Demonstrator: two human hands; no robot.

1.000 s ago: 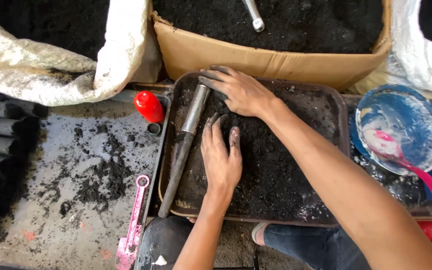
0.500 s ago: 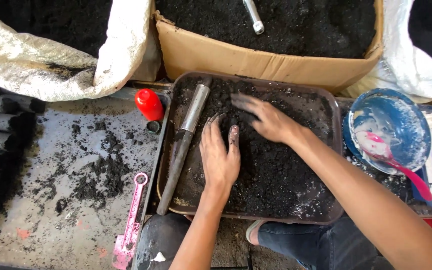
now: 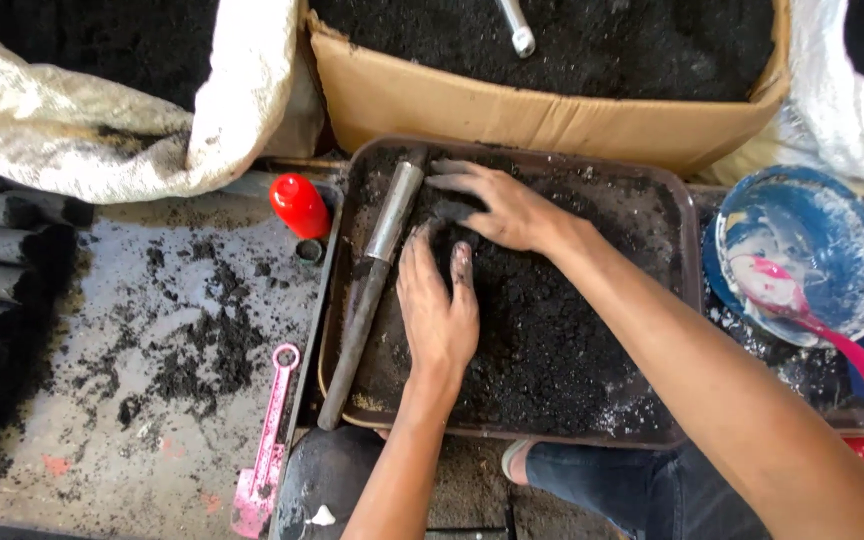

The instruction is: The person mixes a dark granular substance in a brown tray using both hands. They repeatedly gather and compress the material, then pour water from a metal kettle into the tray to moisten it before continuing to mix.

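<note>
Two bare hands, the left hand (image 3: 439, 310) flat and the right hand (image 3: 500, 205) spread, both empty, press loose, crumbly black powder (image 3: 552, 330) in the brown tray (image 3: 687, 300) at frame centre, best scooped from below.

Single head view, steep downward, close over tray (image 3: 687, 300).

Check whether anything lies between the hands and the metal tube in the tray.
Nothing visible does. The left hand lies flat on the black powder right beside the metal tube, and the right hand rests just past it. Only loose powder fills the gap.
</note>
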